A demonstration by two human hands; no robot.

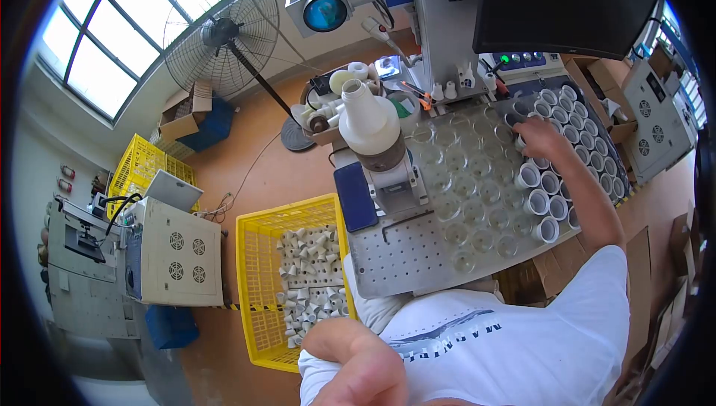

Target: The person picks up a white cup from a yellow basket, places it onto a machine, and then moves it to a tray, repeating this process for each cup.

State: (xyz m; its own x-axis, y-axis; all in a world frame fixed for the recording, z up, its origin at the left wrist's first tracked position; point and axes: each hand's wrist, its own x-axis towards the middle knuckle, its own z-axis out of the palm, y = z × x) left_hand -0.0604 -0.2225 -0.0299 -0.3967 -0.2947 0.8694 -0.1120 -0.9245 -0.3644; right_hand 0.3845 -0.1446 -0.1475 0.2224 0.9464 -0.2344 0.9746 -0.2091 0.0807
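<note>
My right hand reaches out over the perforated metal worktable, fingers closed around a white pipe fitting at the edge of several rows of white pipe fittings standing upright along the right side. Round empty marks cover the table's middle. My left hand is close to the camera at the bottom, blurred and curled; what it holds is hidden. A large white fitting sits on a fixture in the table's left part.
A marking machine head and a dark monitor hang over the table. A yellow crate of white fittings stands on the floor left of me. A grey cabinet, a second yellow crate and a fan lie further left.
</note>
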